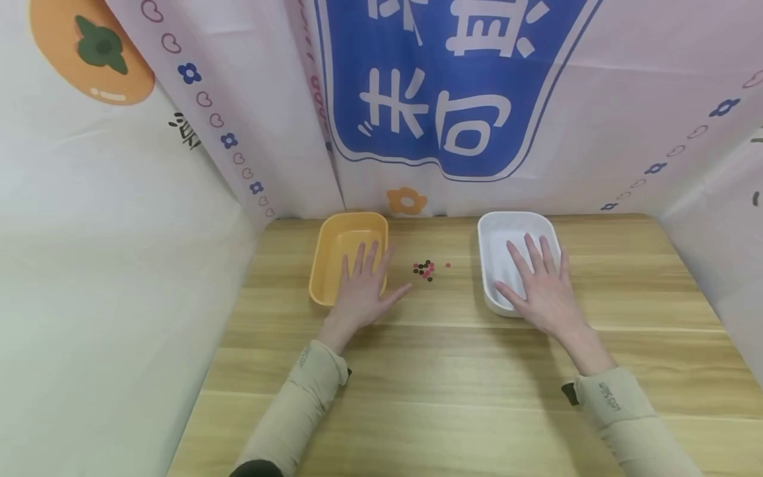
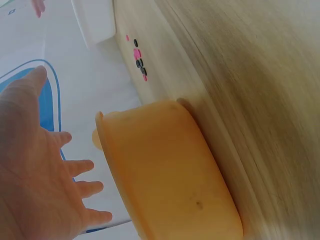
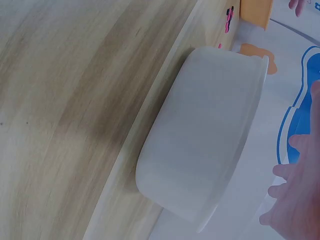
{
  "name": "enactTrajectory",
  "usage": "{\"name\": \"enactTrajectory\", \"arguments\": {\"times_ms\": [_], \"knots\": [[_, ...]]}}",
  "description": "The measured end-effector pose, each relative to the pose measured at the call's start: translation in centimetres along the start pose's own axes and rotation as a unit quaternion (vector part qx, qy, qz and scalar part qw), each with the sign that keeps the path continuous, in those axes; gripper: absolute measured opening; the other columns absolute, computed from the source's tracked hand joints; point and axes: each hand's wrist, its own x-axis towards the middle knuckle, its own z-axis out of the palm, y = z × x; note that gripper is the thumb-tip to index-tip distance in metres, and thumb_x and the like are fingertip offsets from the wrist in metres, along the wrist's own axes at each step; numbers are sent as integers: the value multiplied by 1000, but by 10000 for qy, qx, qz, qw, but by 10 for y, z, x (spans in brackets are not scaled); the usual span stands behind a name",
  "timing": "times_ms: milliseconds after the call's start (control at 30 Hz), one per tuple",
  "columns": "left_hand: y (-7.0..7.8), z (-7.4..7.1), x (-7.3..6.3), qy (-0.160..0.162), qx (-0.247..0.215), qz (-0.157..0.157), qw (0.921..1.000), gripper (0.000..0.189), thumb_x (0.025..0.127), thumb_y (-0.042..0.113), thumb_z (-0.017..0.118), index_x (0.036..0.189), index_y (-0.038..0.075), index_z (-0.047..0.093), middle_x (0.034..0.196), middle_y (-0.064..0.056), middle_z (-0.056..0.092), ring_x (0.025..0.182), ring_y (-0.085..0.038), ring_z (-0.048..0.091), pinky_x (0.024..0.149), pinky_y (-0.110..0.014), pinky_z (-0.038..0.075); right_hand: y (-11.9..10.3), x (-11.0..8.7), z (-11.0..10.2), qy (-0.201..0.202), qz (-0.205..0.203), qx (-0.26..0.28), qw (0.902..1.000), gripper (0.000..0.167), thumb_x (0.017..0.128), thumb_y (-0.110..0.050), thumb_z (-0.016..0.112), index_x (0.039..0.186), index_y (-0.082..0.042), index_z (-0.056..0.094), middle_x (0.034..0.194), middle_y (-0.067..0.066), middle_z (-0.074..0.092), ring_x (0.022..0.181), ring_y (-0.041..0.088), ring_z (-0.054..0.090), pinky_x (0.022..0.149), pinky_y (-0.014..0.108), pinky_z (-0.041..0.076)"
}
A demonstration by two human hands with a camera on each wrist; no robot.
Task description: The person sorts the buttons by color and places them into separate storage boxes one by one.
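Observation:
My left hand (image 1: 361, 291) hovers over the near right part of a yellow tray (image 1: 320, 265), fingers spread and nothing held. In the left wrist view the palm stands above the rim of that yellow tray (image 2: 170, 170). My right hand (image 1: 545, 295), also with spread fingers and holding nothing, is over a white tray (image 1: 491, 248). The right wrist view shows its fingers above the wall of the white tray (image 3: 205, 125). Between the trays lies a loose cluster of small black and pink round pieces (image 1: 424, 270), with one pink piece (image 1: 448, 265) a little apart to the right.
Both trays stand at the back of a wooden table (image 1: 429, 397). Right behind it hangs a printed cloth (image 1: 286, 132) with a blue sign, and further cloth walls close off the left and right sides.

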Motion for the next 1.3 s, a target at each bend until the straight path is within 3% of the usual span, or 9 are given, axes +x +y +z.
{"name": "enactTrajectory", "arguments": {"times_ms": [267, 367, 500, 567, 667, 867, 1100, 1300], "knots": [[-8, -5, -6, 13, -79, -17, 10000, 97, 105, 75, 50, 179, 27, 10, 187, -16, 10, 174, -43, 6, 139, -72, 5, -3, 3, 1, 84, -145, 31, 9999, 84, 107, -51, 62, 174, -11, 30, 181, 30, 20, 168, 56, 13, 136, 78, 0], [-14, -6, -9, 36, -45, -7, 10000, 98, 105, 76, 50, 179, 24, 12, 187, -16, 10, 174, -44, 7, 139, -74, 6, -7, 6, 5, 511, -336, 359, 9975, 77, 105, -35, 70, 168, -3, 40, 173, 34, 34, 162, 56, 28, 136, 74, 17], [-25, -8, -12, 49, -89, -52, 9999, 105, 103, 77, 51, 179, 19, 9, 187, -16, 8, 174, -43, 5, 139, -72, 4, -18, 9, 10, 1179, -509, 1202, 9844, 58, 102, -12, 74, 153, 7, 55, 145, 35, 60, 137, 54, 54, 119, 68, 45], [-33, -10, -14, 69, -108, -93, 9999, 109, 102, 79, 53, 179, 17, 7, 187, -16, 6, 174, -42, 3, 140, -70, 2, -26, 11, 12, 1339, -481, 1541, 9778, 50, 101, -7, 74, 146, 8, 61, 131, 32, 67, 125, 51, 60, 110, 66, 50], [-47, -13, -18, 137, -9, -127, 9998, 113, 101, 79, 54, 179, 13, 7, 187, -17, 6, 174, -42, 3, 141, -69, 2, -35, 12, 15, 1413, -469, 1681, 9745, 43, 101, -6, 74, 141, 8, 65, 124, 30, 70, 120, 49, 62, 106, 64, 52], [-78, -16, -28, 146, -107, -218, 9996, 113, 102, 72, 59, 178, 8, 6, 187, -21, 3, 174, -44, 1, 141, -68, 0, -46, 15, 25, 1301, -724, 1255, 9809, 43, 97, -8, 80, 136, 8, 69, 131, 31, 68, 127, 52, 61, 110, 68, 51], [-109, -13, -42, 21, -212, -469, 9987, 120, 101, 79, 55, 177, 5, -1, 186, -21, -6, 174, -43, -2, 141, -65, -4, -58, 25, 34, 725, -750, 1247, 9867, 45, 97, -7, 81, 138, 8, 67, 137, 29, 67, 134, 49, 59, 119, 64, 50], [-124, -8, -51, -49, -122, -596, 9981, 125, 100, 83, 51, 175, 1, -6, 185, -18, -12, 174, -42, -1, 141, -63, -6, -80, 37, 41, 479, -931, 1277, 9863, 44, 94, -5, 84, 134, 7, 70, 127, 26, 71, 123, 44, 64, 113, 59, 57]]}}
